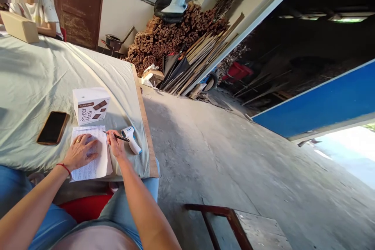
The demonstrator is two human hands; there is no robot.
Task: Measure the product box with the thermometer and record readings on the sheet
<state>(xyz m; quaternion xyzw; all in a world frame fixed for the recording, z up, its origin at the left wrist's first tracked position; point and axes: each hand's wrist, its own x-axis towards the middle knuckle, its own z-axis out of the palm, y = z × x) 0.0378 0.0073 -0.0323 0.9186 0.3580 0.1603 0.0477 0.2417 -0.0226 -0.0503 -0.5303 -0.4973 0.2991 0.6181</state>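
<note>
Pale cloth [117,82] lies under the paper [102,164], near the table edge by the person's lap. I see the left hand [79,153] flat on it, fingers spread. The right hand [116,147] pinches a black pen [122,138]; whether its tip touches, I can't tell. Just beyond stands a white box [83,112], with a phone [53,128] to the left and a gun-shaped device [132,140] to the right.

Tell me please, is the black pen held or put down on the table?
Held: the right hand grips the pen, its tip near the upper right of the paper; whether it touches, I cannot tell.
</note>
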